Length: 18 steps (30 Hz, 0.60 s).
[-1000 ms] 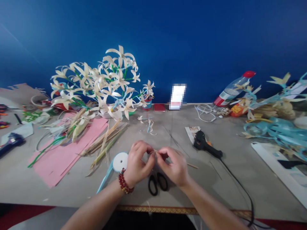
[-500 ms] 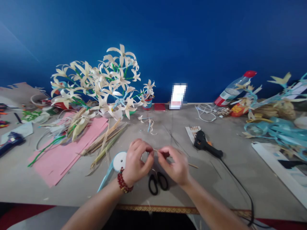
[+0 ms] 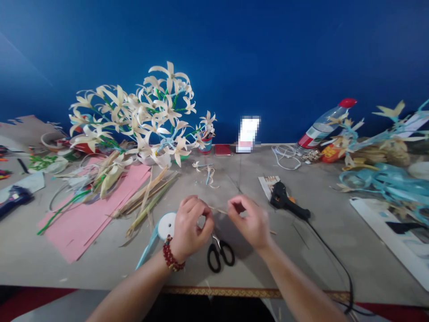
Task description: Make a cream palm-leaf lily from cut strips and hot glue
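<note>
My left hand (image 3: 192, 228), with a red bead bracelet (image 3: 172, 256) at its wrist, is closed in a pinch. From its fingertips a thin straw-coloured strip (image 3: 219, 210) runs across to my right hand (image 3: 250, 221). My right hand is closed too, thumb and fingers curled round the strip, its fingertips partly hidden. Black-handled scissors (image 3: 214, 257) lie between and below the hands, their blades partly covered by my left hand. Beside my left hand lies a white spool (image 3: 166, 226) with light blue ribbon (image 3: 147, 247) trailing off it.
Dry husk strips (image 3: 147, 205) and pink sheets (image 3: 90, 219) lie left. Pale handmade flowers (image 3: 167, 107) stand behind them. A black glue gun (image 3: 290, 203) with its cord lies right, near blue ribbon (image 3: 389, 183). A tilted bottle (image 3: 321, 127) leans at the back right.
My right hand has moved right, away from my left hand, so the gap between them is wider and more of the strip shows. My left hand has barely moved.
</note>
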Motion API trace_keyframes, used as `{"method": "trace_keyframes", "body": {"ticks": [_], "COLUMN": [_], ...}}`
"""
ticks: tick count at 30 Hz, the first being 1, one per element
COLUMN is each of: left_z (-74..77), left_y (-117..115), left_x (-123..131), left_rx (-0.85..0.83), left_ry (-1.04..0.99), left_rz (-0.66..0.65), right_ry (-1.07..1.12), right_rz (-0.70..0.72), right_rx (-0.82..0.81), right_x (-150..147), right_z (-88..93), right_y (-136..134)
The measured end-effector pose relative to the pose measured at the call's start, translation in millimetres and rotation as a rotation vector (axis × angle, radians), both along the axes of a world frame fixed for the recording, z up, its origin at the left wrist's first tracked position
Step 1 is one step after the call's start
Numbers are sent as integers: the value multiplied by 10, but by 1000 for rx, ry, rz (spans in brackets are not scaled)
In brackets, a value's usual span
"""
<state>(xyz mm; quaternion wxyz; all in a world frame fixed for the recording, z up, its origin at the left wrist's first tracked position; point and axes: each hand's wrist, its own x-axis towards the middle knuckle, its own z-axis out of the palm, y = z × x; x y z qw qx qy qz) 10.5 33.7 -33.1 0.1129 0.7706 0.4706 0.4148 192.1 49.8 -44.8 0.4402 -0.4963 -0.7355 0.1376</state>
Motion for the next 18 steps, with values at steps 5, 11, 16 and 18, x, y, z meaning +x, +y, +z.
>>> {"method": "trace_keyframes", "body": {"ticks": [5,11,16,18], "left_z": [-6,-18,-19,-14], "left_y": [-5,-4,6,3], "left_x": [-4,11,-18,-20], "left_rx": [-3,-22,-34,-33], "left_ry": [34,49,13,10], "left_rz": [-34,-43,-4,-9], "right_ry": [6,-58,-2,-17], "right_rz": [196,164,72,139], "right_rx": [-34,-25,7,-22], "right_x": [-69,-86,23,-9], "right_z": [56,26,59,71], "right_y": [-43,-26,17,-10]}}
